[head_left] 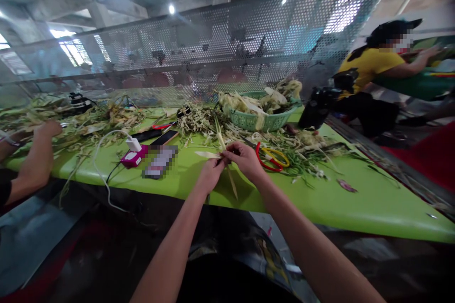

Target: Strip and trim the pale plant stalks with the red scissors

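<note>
My left hand (pixel 210 174) and my right hand (pixel 245 158) meet above the front part of the green table (pixel 192 184). Pinched between the fingers of both are pale dried leaf strips (pixel 219 139) that cross one another. One strip points up and away, one sticks out to the left, and a thin end hangs down toward the table edge. Just right of my right hand lie scissors (pixel 273 158) with red and yellow handles. Beyond the hands is a heap of short cut leaf pieces (pixel 199 120).
A green plastic basket (pixel 249 122) holds husk bundles; a black bottle (pixel 313 109) stands beside it. Left are a purple power block (pixel 133 157) with a white cable and phones (pixel 163 139). A co-worker's arm (pixel 39 156) reaches in at far left. Another person (pixel 377 61) sits right.
</note>
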A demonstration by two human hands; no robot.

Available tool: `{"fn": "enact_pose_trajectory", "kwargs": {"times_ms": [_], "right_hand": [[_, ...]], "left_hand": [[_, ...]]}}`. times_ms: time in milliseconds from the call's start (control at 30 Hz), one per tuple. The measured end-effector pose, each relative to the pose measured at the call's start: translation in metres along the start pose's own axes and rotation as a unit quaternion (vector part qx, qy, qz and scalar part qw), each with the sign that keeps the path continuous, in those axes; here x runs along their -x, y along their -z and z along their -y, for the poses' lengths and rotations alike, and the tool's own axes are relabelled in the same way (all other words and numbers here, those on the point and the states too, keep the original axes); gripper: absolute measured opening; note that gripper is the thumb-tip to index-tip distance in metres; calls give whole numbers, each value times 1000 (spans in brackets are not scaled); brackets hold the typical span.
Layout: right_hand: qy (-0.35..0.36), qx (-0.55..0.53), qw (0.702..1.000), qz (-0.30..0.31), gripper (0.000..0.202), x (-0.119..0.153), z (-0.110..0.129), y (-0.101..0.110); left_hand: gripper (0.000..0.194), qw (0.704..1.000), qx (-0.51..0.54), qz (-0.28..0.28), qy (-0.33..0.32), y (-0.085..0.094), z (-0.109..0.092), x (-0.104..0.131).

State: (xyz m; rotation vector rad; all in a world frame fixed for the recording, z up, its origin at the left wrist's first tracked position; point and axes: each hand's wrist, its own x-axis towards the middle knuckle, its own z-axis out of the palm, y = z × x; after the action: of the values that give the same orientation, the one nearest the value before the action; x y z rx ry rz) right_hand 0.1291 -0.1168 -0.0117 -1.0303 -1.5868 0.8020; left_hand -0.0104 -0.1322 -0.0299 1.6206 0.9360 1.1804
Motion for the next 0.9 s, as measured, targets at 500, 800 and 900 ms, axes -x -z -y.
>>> {"fn": "enact_pose_trajectory", "kwargs": {"times_ms": [500,800,900], "right_hand": [[87,132,986,-57,23,-1,10,3],[123,195,973,-13,24,-4,4,6],[124,195,973,-19,24,-5,6,5]], "left_hand": [[34,979,147,-106,90,-1,2,0],[28,940,286,-151,108,-2,0,0],[28,942,282,-155,102,-3,0,0]]}}
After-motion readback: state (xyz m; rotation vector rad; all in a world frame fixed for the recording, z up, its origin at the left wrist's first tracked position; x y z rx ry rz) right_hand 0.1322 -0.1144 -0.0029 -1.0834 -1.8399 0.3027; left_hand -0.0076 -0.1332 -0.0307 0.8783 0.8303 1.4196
